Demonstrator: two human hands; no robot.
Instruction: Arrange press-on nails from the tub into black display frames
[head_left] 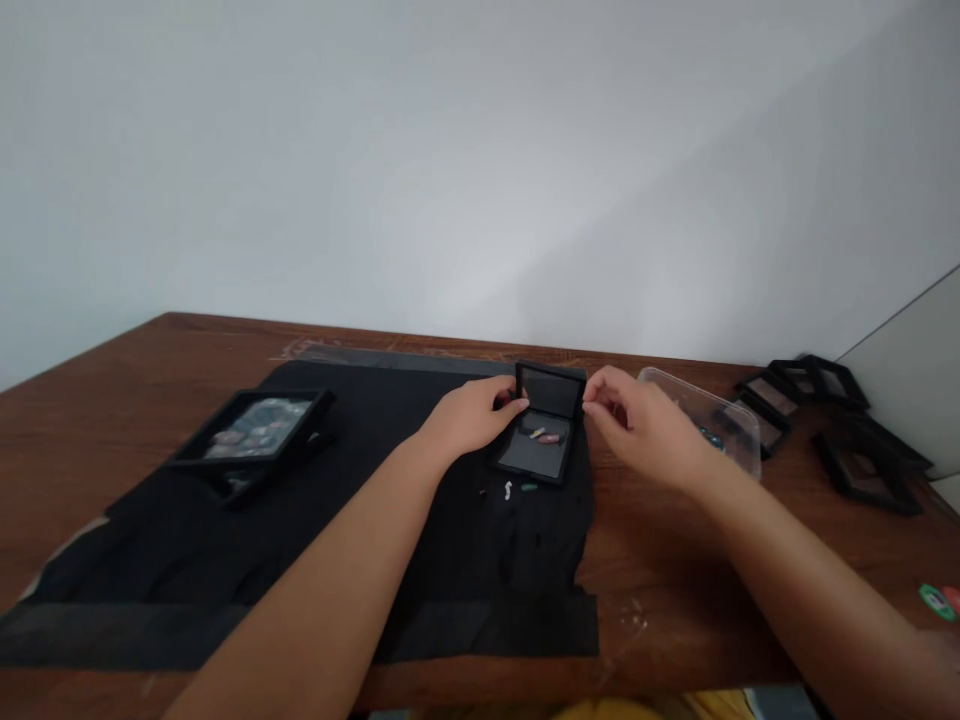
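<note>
A small black hinged case (534,458) stands open on the black cloth (360,500), its lid raised toward the wall. Two small pieces, one pinkish (550,439) and one pale yellow (537,433), lie inside its base. My left hand (476,415) grips the lid's left edge between thumb and fingers. At the lid's right edge is my right hand (630,415), thumb and fingertips pinched together; whether they hold the edge or something tiny is hidden. A white piece (508,491) and a green piece (529,487) lie on the cloth in front of the case.
Stacked black frames (251,428) with small items inside sit on the cloth's left. Behind my right hand, a clear plastic box (701,405) holds small dark items. Several black cases (870,470) lie at the right of the wooden table (660,570), near the wall (420,180).
</note>
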